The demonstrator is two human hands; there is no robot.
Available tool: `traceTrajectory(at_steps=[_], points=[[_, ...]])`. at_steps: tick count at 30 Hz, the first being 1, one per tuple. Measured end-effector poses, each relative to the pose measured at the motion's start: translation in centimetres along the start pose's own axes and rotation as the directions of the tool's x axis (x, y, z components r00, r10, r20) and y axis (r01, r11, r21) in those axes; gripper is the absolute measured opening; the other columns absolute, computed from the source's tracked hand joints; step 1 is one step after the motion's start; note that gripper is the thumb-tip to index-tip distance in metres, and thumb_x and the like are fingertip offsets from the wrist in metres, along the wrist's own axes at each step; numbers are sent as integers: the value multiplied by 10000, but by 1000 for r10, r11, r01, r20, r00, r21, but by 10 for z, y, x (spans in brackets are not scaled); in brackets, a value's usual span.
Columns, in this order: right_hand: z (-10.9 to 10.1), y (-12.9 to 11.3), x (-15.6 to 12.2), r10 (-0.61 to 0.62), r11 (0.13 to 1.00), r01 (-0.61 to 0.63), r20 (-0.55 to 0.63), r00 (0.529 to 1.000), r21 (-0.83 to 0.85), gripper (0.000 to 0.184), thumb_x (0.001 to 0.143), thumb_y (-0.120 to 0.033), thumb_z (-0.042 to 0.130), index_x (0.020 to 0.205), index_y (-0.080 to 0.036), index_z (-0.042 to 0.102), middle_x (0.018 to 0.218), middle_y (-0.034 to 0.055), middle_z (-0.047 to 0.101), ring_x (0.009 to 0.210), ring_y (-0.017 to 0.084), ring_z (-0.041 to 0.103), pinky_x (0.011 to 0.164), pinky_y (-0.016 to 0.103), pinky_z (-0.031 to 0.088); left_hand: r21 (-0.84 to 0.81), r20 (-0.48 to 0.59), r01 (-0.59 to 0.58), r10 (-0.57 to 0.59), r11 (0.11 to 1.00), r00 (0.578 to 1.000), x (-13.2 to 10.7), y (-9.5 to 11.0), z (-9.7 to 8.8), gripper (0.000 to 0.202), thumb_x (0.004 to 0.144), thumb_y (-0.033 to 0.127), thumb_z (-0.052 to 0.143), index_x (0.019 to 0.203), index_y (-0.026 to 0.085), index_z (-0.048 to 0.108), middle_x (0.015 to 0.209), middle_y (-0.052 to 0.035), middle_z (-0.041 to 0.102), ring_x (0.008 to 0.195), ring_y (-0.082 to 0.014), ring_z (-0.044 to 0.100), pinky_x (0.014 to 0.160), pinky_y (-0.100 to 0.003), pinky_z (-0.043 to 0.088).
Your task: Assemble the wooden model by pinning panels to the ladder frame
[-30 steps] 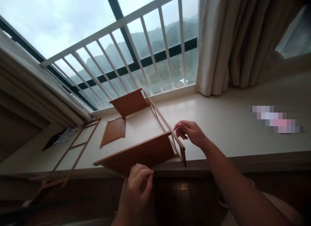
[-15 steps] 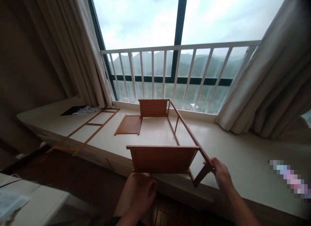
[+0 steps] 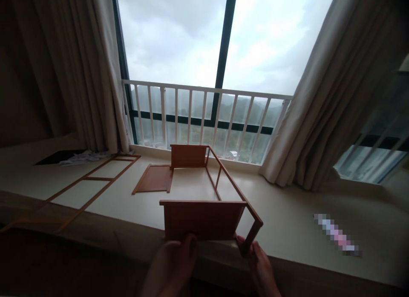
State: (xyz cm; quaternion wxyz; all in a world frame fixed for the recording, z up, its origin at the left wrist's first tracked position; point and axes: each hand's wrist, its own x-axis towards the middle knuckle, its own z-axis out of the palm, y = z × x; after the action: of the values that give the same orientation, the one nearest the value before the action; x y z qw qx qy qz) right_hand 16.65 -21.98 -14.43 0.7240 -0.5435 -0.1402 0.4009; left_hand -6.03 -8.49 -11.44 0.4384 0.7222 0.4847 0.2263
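A partly built brown wooden rack (image 3: 204, 190) stands on the pale window ledge (image 3: 287, 220), with one slatted panel upright at its near end and another at its far end, joined by a side frame on the right. My left hand (image 3: 171, 265) reaches up to the bottom edge of the near panel (image 3: 201, 218), fingers curled against it. My right hand (image 3: 260, 267) grips the lower end of the side frame's near leg (image 3: 251, 239). Both hands are dim and partly cut off at the bottom.
A loose wooden panel (image 3: 155, 178) lies flat beside the rack. A long ladder-like wooden frame (image 3: 79, 188) lies on the ledge at left, overhanging its edge. White railing (image 3: 204, 113) and curtains (image 3: 322, 113) flank the window. A blurred patch (image 3: 337, 235) lies at right.
The camera has tilted up and pulled back, so the hands sit lower in view. My right hand slid from the frame's top corner down to the bottom of its near leg.
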Motion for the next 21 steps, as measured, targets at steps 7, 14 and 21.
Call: traceTrajectory(at_steps=[7,14,21], points=[[19,16,-6,-4,999,3,23,1000,48,566,686,-653,633,949,-155,695,1030,66,677,1110,227,608,1014,336,494,-22,-98,39,-41,999,994,14,-4,-2,309,801,365,411,1032,207,541,889,-39,678,818,-134,648,798,-240,489],[34,32,-8,1,995,0,-7,1000,101,622,692,-637,646,1009,-102,655,1006,85,674,1014,201,621,943,300,481,-117,-172,26,-46,993,984,28,-9,2,280,796,336,367,977,170,500,1003,-70,658,935,-140,636,904,-274,493],[42,31,-6,-21,1000,22,-30,999,9,634,714,-682,587,961,-103,664,984,76,674,958,185,617,871,247,457,-122,-154,41,-60,992,986,24,-15,-5,306,797,359,393,1014,184,520,993,-58,672,931,-149,647,896,-284,495]])
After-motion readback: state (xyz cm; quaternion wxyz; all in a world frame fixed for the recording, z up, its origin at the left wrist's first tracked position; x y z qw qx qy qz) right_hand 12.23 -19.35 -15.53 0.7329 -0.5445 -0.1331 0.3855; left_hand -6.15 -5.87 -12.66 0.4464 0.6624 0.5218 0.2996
